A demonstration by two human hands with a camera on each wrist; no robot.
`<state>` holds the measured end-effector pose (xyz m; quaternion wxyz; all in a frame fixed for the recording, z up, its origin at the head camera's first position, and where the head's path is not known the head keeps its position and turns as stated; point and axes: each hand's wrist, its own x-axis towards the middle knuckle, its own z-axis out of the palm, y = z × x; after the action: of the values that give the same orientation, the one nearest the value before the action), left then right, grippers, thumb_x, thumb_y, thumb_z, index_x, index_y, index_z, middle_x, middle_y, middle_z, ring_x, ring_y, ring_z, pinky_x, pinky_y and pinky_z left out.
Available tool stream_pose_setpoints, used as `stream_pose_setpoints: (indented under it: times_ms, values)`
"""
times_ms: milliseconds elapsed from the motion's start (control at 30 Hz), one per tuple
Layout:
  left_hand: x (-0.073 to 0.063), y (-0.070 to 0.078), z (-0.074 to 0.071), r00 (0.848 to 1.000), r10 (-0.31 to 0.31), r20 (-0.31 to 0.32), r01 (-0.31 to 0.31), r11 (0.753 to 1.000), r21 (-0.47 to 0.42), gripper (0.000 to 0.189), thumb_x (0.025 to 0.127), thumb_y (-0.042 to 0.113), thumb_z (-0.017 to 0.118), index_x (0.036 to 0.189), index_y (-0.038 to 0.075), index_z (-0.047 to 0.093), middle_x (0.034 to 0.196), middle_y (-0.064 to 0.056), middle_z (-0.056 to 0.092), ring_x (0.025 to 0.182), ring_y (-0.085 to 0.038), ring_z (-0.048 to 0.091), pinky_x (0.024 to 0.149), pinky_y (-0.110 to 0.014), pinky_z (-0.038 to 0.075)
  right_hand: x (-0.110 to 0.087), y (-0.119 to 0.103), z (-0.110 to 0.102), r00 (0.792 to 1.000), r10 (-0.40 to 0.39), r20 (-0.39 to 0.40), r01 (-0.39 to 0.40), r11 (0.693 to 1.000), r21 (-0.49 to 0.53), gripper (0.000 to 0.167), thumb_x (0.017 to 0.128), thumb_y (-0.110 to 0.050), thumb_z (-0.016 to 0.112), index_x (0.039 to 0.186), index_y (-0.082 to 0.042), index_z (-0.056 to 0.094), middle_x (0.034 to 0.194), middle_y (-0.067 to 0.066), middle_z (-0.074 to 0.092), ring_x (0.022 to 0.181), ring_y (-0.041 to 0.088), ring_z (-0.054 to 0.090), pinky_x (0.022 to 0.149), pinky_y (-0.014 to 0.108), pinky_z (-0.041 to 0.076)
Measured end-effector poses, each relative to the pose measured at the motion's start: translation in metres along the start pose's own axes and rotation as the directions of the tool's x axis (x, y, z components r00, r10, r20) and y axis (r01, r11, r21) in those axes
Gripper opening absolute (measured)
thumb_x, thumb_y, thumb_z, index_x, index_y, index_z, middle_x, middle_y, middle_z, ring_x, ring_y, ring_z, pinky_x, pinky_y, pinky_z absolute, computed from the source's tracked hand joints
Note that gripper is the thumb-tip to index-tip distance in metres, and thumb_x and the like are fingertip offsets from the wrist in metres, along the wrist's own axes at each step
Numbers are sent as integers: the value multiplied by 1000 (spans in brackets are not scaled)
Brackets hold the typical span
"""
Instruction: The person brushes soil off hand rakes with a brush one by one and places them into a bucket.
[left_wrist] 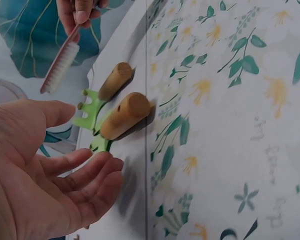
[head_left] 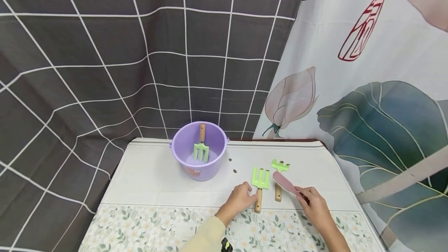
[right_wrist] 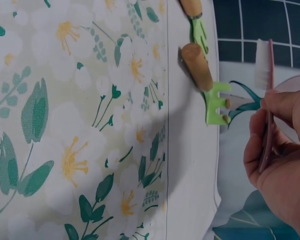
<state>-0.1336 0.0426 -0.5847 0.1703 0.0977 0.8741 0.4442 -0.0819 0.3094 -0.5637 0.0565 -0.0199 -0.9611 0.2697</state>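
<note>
Brush [head_left: 285, 182] pinched in right hand [head_left: 316, 208], above table [head_left: 140, 178].
Left hand [head_left: 239, 197] relaxed, grip wide, just beside green fork [head_left: 260, 184]; green rake [head_left: 281, 167] lies near fork, on table.

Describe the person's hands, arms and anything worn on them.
The left arm wears a pale yellow sleeve; the right forearm is bare in view. The left hand and right hand show no gloves or rings. A small black-and-yellow item beside the sleeve is unclear.

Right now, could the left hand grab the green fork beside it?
Probably yes: the left hand looks empty and is close to the wooden handle of the green fork, with nothing seen between them.
</note>
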Motion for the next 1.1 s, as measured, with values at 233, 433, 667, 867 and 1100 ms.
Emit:
stream_pose_setpoints:
  times_ms: [233, 433, 667, 867, 1100]
  values:
    - [5, 0, 12, 1000, -30, -7, 30, 1000, -7, 35, 95, 27, 71, 113, -2, 63, 79, -3, 62, 65, -12, 57, 61, -26, 52, 0, 1, 1, 1000, -21, 9, 21, 1000, 3, 32, 96, -5, 71, 128, -2, 71, 106, 10, 63, 80, 12, 52, 60, 21, 47]
    - [4, -1, 22, 998, -55, 4, 55, 998, 14, 33, 95, 30, 73, 107, 2, 61, 76, -1, 57, 64, -12, 55, 56, -25, 48, -1, 2, 2, 1000, -7, 12, 7, 1000, 5, 33, 96, -4, 71, 128, -1, 70, 105, 10, 62, 80, 13, 53, 60, 22, 47]
    - [6, 2, 33, 998, -61, -33, 65, 991, 116, 42, 90, 32, 77, 110, -2, 61, 63, 0, 55, 50, -12, 53, 44, -26, 44, -1, 3, 2, 1000, 5, 24, -5, 1000, 3, 33, 96, -5, 71, 129, -1, 70, 105, 11, 62, 81, 14, 53, 60, 22, 47]
    - [8, 6, 38, 995, -93, -44, 99, 979, 180, 46, 89, 30, 76, 117, -3, 60, 64, 1, 54, 50, -13, 53, 47, -28, 43, -2, 4, 3, 999, 13, 36, -13, 1000, 15, 34, 96, -5, 71, 130, -2, 69, 106, 10, 62, 83, 14, 54, 62, 22, 49]
    - [7, 8, 36, 995, -82, -56, 89, 983, 160, 23, 86, 21, 75, 93, 6, 59, 65, -1, 53, 51, -15, 52, 47, -28, 41, -3, 2, 3, 999, 22, 48, -23, 1000, 20, 33, 96, -5, 71, 129, -1, 69, 107, 11, 63, 83, 14, 55, 63, 21, 50]
